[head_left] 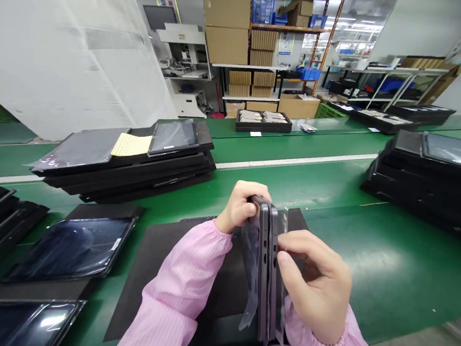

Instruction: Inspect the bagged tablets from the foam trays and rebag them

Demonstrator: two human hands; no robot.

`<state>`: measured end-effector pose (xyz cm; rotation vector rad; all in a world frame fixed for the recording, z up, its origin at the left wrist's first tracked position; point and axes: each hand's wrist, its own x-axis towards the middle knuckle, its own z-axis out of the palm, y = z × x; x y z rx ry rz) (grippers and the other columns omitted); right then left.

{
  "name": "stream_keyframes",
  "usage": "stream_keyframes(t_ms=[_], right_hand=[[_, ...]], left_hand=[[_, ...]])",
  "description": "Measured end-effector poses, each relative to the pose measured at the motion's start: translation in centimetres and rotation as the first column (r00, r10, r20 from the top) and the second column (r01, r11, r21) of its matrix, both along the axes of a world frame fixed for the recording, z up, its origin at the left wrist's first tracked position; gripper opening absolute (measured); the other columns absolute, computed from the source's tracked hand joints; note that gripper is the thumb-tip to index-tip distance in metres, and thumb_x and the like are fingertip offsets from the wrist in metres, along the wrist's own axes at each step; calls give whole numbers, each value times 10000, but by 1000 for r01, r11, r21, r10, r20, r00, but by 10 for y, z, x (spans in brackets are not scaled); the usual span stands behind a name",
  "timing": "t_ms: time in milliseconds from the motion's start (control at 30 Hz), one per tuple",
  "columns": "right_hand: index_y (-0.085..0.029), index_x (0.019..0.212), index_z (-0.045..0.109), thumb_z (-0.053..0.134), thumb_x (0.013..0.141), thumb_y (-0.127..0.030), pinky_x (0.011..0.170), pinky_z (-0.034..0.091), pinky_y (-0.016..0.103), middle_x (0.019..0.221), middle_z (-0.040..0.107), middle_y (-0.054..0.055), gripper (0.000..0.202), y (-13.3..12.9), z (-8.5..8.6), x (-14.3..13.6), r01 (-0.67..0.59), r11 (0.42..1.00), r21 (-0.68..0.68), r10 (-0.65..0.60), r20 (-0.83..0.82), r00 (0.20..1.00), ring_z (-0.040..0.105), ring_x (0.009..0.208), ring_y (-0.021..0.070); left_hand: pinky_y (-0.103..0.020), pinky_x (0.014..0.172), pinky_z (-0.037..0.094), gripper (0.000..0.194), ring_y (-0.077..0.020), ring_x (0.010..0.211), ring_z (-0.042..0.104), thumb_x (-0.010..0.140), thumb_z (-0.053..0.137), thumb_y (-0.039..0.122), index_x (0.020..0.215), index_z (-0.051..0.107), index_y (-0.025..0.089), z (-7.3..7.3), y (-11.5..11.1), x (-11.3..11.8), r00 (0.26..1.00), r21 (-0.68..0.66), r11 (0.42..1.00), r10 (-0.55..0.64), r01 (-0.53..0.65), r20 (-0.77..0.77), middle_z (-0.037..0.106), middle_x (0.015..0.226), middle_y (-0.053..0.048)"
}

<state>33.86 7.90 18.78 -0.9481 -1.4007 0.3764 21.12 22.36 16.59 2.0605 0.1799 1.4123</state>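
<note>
Two dark, flat tablet-like devices (267, 268) stand on edge side by side in front of me, their thin sides with small ports facing up. Clear plastic film (251, 272) hangs loosely along their outer faces. My left hand (244, 204) is wrapped round the far end of the pair. At the right face, my right hand (318, 277) has thumb and index finger at the film beside the ports, the fingertips close together. Beneath them lies a black sheet (158, 263) on the green bench.
Film-covered tablets (74, 245) lie at the left on black trays. A tray stack (145, 171) with a yellow sheet (132, 145) stands beyond. Another black stack (427, 185) is at the right. A small black tray (263, 126) sits at the back of the green bench (401, 252).
</note>
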Motion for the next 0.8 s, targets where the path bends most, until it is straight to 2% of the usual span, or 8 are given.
stream_keyframes(t_ms=[267,467,533,633,700,800], right_hand=[[-207,688,714,634,758,-61,542,598,209,671,752,7,181,2,13,3,5,1000,-7,-5,65,998,699,561,140],[-205,786,731,661,720,-52,566,611,196,758,754,20,182,2,12,9,-130,989,-68,134,51,990,724,667,150],[-203,710,705,652,735,-61,530,589,191,697,735,13,154,3,12,7,-99,993,-64,102,45,994,700,606,141],[-199,578,618,626,804,-96,473,532,178,570,673,-10,249,3,14,3,-5,999,-46,7,44,999,631,496,114],[-198,589,613,600,844,-117,474,522,175,571,668,-10,268,2,14,1,26,999,-42,-24,45,999,627,500,110],[-197,712,680,633,824,-154,512,560,199,663,707,12,129,-1,12,1,22,999,-42,-20,50,999,673,580,138]], left_hand=[[-271,482,370,736,-120,450,461,866,343,796,575,602,170,2,0,0,1000,-30,1000,-5,4,-20,549,516,-23],[-276,473,363,753,-121,443,455,846,341,820,564,601,172,1,1,1,1000,-50,999,-2,1,-16,546,506,-26],[-278,474,358,750,-123,443,452,845,342,820,563,596,173,1,1,2,1000,-59,998,3,-5,-19,535,498,-22],[-281,475,349,753,-124,443,447,843,332,825,560,585,176,2,0,2,1000,-65,998,13,-15,-27,516,486,-13],[-279,473,344,750,-123,441,443,843,333,825,563,581,175,2,-1,2,999,-67,998,18,-20,-28,513,486,-10],[-277,473,339,748,-121,442,444,841,342,825,574,583,169,2,-1,2,1000,-67,998,19,-21,-25,519,493,-10]])
